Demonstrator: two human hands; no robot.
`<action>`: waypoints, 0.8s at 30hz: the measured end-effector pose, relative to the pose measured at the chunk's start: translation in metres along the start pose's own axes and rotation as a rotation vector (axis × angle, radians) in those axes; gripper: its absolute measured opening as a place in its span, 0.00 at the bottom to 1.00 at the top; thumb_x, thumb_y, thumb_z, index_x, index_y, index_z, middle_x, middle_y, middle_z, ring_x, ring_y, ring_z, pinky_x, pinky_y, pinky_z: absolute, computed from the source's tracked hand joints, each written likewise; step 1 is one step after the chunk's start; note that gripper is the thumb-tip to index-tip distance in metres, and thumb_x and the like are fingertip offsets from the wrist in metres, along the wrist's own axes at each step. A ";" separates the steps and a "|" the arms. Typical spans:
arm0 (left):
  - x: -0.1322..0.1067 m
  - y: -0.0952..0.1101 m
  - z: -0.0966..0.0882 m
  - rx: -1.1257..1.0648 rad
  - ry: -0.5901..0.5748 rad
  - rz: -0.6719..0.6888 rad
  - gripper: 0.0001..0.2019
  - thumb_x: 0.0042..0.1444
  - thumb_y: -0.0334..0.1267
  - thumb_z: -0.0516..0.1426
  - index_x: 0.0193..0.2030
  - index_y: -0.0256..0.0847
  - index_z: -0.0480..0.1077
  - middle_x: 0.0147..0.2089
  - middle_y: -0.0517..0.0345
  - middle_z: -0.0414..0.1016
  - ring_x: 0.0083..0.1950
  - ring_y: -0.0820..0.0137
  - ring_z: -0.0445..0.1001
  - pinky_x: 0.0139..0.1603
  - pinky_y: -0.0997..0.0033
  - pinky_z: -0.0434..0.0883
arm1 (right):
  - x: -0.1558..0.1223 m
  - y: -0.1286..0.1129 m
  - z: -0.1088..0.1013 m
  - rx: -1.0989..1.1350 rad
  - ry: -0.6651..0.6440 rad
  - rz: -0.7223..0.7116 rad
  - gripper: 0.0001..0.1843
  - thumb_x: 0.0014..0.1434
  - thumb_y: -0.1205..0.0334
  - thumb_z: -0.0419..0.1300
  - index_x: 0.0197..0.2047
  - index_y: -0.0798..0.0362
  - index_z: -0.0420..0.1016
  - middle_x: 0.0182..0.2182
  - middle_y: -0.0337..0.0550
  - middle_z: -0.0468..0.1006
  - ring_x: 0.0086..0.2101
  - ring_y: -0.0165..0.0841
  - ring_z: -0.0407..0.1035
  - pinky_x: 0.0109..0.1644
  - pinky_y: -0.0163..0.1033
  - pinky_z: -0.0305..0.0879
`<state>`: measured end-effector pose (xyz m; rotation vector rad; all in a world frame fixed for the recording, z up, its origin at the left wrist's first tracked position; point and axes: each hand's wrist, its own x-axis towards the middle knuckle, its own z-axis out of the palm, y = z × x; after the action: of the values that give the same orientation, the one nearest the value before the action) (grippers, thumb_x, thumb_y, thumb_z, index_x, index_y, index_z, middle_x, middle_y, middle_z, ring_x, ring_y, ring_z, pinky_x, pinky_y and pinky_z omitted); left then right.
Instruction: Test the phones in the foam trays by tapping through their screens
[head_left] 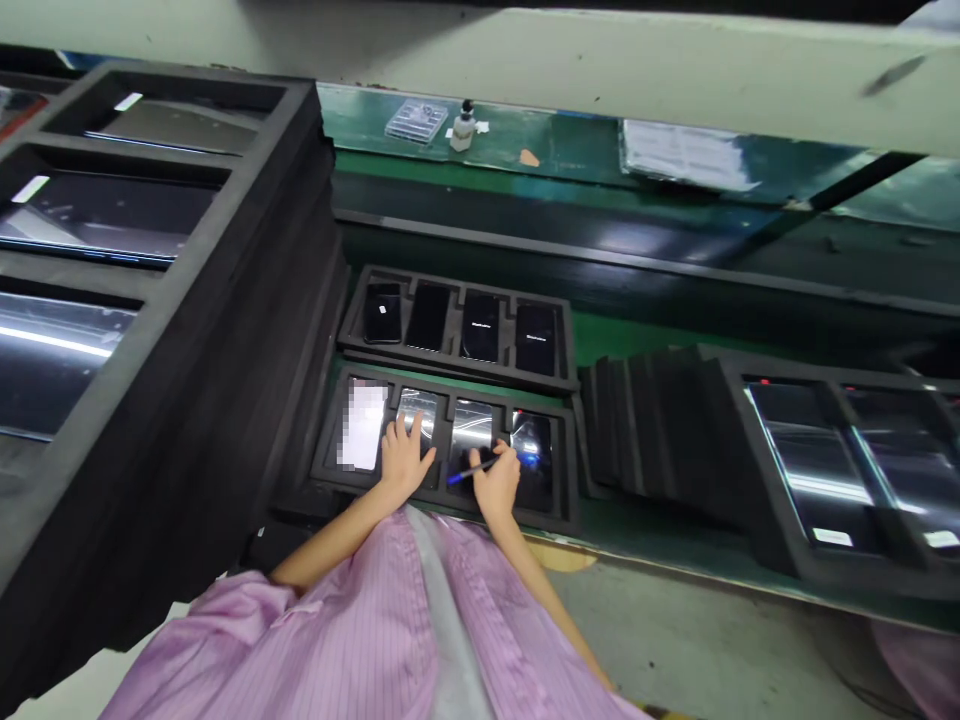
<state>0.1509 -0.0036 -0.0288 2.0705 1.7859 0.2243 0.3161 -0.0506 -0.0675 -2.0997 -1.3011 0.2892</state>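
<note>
Fingers spread, the left hand (403, 462) lies over a phone (430, 410) in the tray (565, 465), at ten o'clock from the right hand (499, 483), which pinches a pen (459, 478); the phone, probably light, stiff, slick and fragile, is best taken by its long edges.

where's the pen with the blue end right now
In the head view, the pen is just below the picture's centre, held in the right hand over the third phone from the left in the near tray, blue end pointing left.
</note>
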 end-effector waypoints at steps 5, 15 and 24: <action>0.022 0.019 0.013 0.075 0.015 -0.174 0.33 0.51 0.41 0.57 0.63 0.43 0.54 0.63 0.38 0.53 0.55 0.45 0.59 0.48 0.46 0.63 | 0.010 -0.017 0.028 -0.069 0.075 0.027 0.22 0.50 0.45 0.58 0.39 0.53 0.59 0.33 0.53 0.68 0.38 0.46 0.64 0.39 0.46 0.57; 0.030 0.022 0.012 0.043 0.056 -0.243 0.33 0.50 0.39 0.56 0.64 0.43 0.53 0.64 0.40 0.53 0.52 0.48 0.60 0.46 0.48 0.63 | 0.006 -0.026 0.030 -0.169 0.040 0.103 0.23 0.46 0.51 0.61 0.40 0.55 0.59 0.35 0.60 0.67 0.39 0.50 0.61 0.39 0.49 0.56; 0.032 0.024 0.011 0.076 0.030 -0.246 0.35 0.50 0.40 0.55 0.65 0.41 0.49 0.65 0.42 0.52 0.52 0.49 0.60 0.46 0.51 0.63 | 0.014 -0.039 0.025 -0.380 0.023 0.038 0.21 0.45 0.50 0.61 0.36 0.55 0.61 0.33 0.60 0.68 0.37 0.49 0.62 0.39 0.50 0.54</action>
<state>0.1824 0.0226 -0.0341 1.8818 2.0741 0.1203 0.2821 -0.0169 -0.0607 -2.4351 -1.3887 0.0331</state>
